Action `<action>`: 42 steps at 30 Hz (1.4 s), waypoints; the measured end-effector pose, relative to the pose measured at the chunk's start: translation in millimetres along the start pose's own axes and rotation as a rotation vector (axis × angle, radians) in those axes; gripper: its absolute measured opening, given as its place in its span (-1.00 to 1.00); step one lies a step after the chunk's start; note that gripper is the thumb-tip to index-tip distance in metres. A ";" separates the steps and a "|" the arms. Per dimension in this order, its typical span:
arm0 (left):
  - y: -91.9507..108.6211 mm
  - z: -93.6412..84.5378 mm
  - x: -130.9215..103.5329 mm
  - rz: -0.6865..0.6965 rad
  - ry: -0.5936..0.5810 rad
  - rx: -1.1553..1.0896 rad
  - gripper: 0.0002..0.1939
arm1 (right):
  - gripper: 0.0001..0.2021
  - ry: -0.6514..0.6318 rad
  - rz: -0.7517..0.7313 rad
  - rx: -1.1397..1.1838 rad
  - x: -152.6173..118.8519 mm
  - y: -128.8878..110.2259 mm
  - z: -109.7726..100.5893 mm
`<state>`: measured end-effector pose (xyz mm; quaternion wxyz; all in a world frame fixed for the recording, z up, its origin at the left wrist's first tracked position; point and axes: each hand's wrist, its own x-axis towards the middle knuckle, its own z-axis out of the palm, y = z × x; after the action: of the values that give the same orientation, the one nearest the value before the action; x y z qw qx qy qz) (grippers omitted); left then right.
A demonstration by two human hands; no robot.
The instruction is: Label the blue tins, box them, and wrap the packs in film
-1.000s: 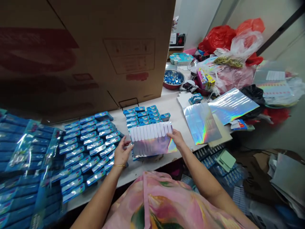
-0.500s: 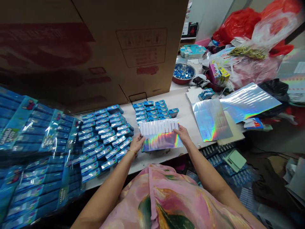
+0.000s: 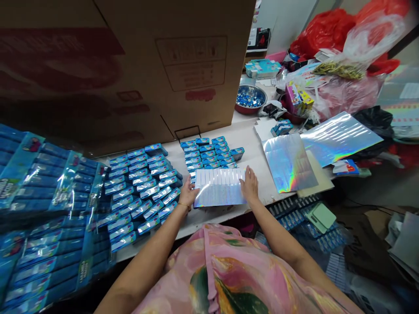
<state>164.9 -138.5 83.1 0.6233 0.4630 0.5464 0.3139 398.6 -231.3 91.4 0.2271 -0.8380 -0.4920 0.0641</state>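
A shiny silver holographic sticker sheet [image 3: 220, 194] lies nearly level near the table's front edge, with a row of narrow white-edged strips across its upper part. My left hand [image 3: 187, 194] holds its left edge, the thumb over the sheet. At the right edge is my right hand [image 3: 250, 185], fingers stretched along the side and thumb touching the sheet. Just beyond the sheet stand rows of small blue boxes [image 3: 207, 154], partly covered by its far edge. More blue boxes [image 3: 140, 176] with shiny tops fill the table left of my left hand.
A large cardboard carton [image 3: 196, 104] walls off the back. Stacked blue packs [image 3: 39, 170] stand at far left. On the right lie more silver sheets [image 3: 290, 163], a metal bowl [image 3: 250, 98] of small blue pieces and plastic bags [image 3: 327, 32]. A pale green scale [image 3: 321, 218] sits lower down.
The sheet has tipped flatter and its rainbow glare has turned pale. My right hand has shifted from pinching the corner to lying along the right edge with fingers extended.
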 end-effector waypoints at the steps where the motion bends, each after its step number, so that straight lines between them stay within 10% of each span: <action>1: 5.7 2.2 -3.4 -0.033 -0.056 -0.105 -0.07 | -0.43 0.017 -0.064 -0.020 0.6 -7.2 -5.2; 7: 47.3 14.1 -33.5 0.112 -0.278 -0.248 -0.21 | -0.16 -0.305 -0.665 0.132 4.1 -80.9 -26.0; 16: 98.8 -6.9 -49.1 0.616 -0.099 0.478 -0.64 | -0.81 -0.564 -0.546 0.437 12.2 -116.3 -44.2; 19: 107.3 -5.7 -52.6 0.611 -0.208 0.470 -0.80 | -0.81 -0.594 -0.535 0.470 16.0 -121.1 -55.0; 24: 117.7 -6.2 -58.1 0.601 -0.067 0.423 -0.83 | -0.40 -0.621 -0.601 0.540 20.9 -94.9 -79.8; 29: 126.6 -19.2 -61.2 0.662 0.118 0.284 -0.88 | -0.50 -0.285 -0.068 0.643 9.3 -33.2 -96.1; 33: 125.1 -22.3 -58.9 0.686 0.235 0.197 -0.90 | -0.59 -0.510 0.483 0.943 -14.6 -18.7 -93.6; 42: 113.8 -19.7 -55.0 0.669 0.272 0.214 -0.90 | -0.10 -0.265 0.497 1.441 -32.0 -56.3 -86.4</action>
<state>147.4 -140.7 209.8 0.3559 0.6325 0.4725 0.5001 366.2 -262.8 189.4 0.6345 -0.5544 -0.1494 0.5175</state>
